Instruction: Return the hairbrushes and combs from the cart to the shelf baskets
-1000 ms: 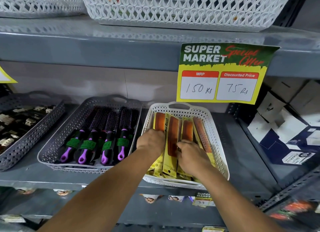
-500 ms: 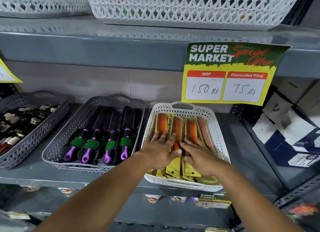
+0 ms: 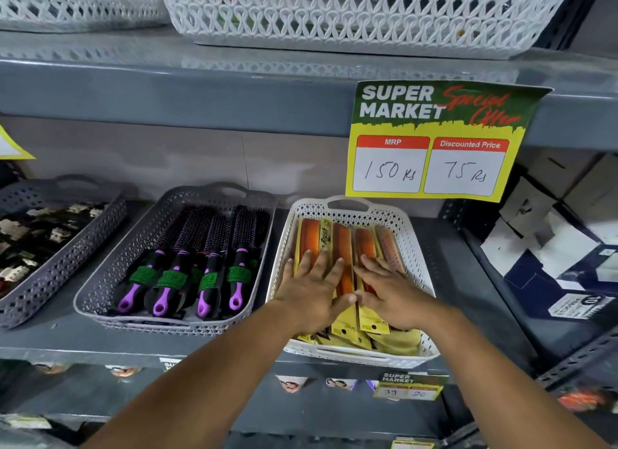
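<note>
A white lattice basket on the middle shelf holds several orange combs on yellow cards, lying side by side. My left hand lies flat on the left combs, fingers spread. My right hand rests flat on the right combs, fingers apart, thumb touching the left hand's. Neither hand grips anything. To the left, a grey basket holds several black round hairbrushes with purple handles and green labels. The cart is out of view.
A second grey basket with small dark items stands at far left. White lattice baskets sit on the shelf above. A yellow-green price sign hangs from that shelf's edge. White and blue boxes are stacked at right.
Both hands have opened from curled to flat and spread on the combs, sliding slightly toward the basket's front. The combs now lie more evenly in a row.
</note>
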Demonstrator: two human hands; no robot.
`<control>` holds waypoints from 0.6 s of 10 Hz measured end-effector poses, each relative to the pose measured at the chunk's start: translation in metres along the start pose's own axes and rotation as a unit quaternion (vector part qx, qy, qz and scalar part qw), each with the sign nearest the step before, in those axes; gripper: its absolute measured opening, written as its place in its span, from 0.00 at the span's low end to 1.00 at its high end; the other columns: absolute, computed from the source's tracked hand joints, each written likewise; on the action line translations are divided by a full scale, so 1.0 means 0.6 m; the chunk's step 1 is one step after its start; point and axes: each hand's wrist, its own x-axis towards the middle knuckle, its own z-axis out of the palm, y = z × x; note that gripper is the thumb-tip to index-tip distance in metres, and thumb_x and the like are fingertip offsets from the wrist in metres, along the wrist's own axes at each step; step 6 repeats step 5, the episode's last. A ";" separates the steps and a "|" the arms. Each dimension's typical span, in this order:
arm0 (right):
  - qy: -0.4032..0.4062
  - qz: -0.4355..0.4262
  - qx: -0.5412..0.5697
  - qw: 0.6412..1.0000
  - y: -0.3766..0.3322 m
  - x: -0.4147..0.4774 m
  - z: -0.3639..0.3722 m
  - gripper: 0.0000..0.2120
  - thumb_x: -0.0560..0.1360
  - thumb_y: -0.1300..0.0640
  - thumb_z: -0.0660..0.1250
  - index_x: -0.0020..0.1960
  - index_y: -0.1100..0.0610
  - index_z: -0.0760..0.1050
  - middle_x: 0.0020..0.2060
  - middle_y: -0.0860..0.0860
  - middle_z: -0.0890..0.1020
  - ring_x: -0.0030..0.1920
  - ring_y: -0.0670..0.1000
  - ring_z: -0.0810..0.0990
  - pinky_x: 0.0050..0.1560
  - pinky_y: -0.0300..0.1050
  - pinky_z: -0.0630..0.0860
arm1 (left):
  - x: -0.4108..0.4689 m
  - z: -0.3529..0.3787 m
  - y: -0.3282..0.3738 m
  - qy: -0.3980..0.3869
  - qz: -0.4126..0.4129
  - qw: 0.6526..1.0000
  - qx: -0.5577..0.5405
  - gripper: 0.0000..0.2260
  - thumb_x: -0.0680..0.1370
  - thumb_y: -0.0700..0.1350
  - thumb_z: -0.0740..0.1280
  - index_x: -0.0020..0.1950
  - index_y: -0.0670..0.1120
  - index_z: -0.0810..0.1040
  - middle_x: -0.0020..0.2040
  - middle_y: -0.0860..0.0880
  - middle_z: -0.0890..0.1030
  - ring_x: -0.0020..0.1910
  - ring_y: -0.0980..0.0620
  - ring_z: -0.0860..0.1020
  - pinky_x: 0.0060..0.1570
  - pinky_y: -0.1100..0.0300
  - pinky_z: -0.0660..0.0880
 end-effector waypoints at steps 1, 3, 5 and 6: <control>0.049 0.009 0.011 0.999 -0.007 -0.009 0.000 0.30 0.79 0.41 0.51 0.77 0.47 0.49 0.78 0.46 0.44 0.77 0.51 0.40 0.76 0.55 0.44 | -0.006 -0.001 -0.006 0.042 0.012 0.999 -0.009 0.34 0.77 0.66 0.42 0.78 0.49 0.43 0.79 0.44 0.43 0.77 0.42 0.40 0.74 0.40 0.42; 0.109 0.013 -0.009 0.994 -0.053 -0.059 0.000 0.30 0.78 0.40 0.52 0.77 0.50 0.54 0.78 0.47 0.50 0.77 0.50 0.40 0.76 0.51 0.44 | -0.036 -0.023 -0.012 0.074 0.023 0.997 -0.001 0.34 0.78 0.64 0.43 0.78 0.44 0.49 0.79 0.41 0.50 0.78 0.42 0.46 0.75 0.45 0.46; 0.406 -0.099 0.174 0.892 -0.172 -0.178 -0.034 0.18 0.75 0.48 0.61 0.59 0.54 0.79 0.57 0.44 0.81 0.65 0.49 0.76 0.62 0.44 0.73 | -0.162 -0.130 -0.004 0.334 0.194 0.922 -0.029 0.26 0.80 0.58 0.52 0.66 0.42 0.75 0.64 0.43 0.79 0.69 0.43 0.72 0.69 0.47 0.66; 0.406 -0.099 0.174 0.892 -0.172 -0.178 -0.034 0.18 0.75 0.48 0.61 0.59 0.54 0.79 0.57 0.44 0.81 0.65 0.49 0.76 0.62 0.44 0.73 | -0.162 -0.130 -0.004 0.334 0.194 0.922 -0.029 0.26 0.80 0.58 0.52 0.66 0.42 0.75 0.64 0.43 0.79 0.69 0.43 0.72 0.69 0.47 0.66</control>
